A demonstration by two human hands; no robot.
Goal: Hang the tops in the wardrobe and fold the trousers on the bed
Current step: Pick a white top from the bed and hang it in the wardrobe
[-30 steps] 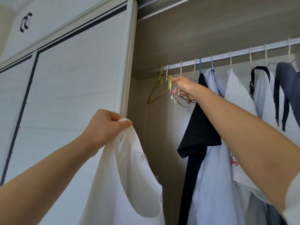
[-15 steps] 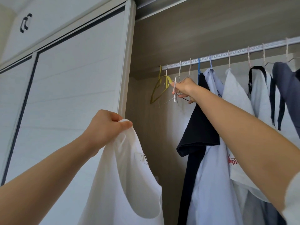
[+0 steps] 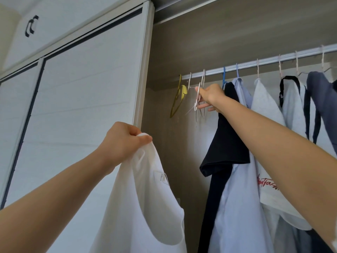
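My left hand [image 3: 121, 141] grips a white sleeveless top [image 3: 144, 203] by one shoulder strap and holds it up in front of the open wardrobe. The top hangs down freely with its neck label showing. My right hand [image 3: 209, 96] reaches up under the silver rail [image 3: 255, 63] and pinches a thin white wire hanger [image 3: 197, 99] among the empty hangers at the rail's left end. A yellow hanger [image 3: 177, 96] hangs empty just left of it.
A white sliding door [image 3: 82, 99] covers the wardrobe's left side. On the rail to the right hang a dark navy top [image 3: 226, 136], a pale blue shirt [image 3: 240, 198], a white printed top [image 3: 268, 161] and several more garments.
My right hand has shifted slightly along the empty hangers and now pinches the white wire hanger, tilting it off the rail. The left hand and the white top have stayed still.
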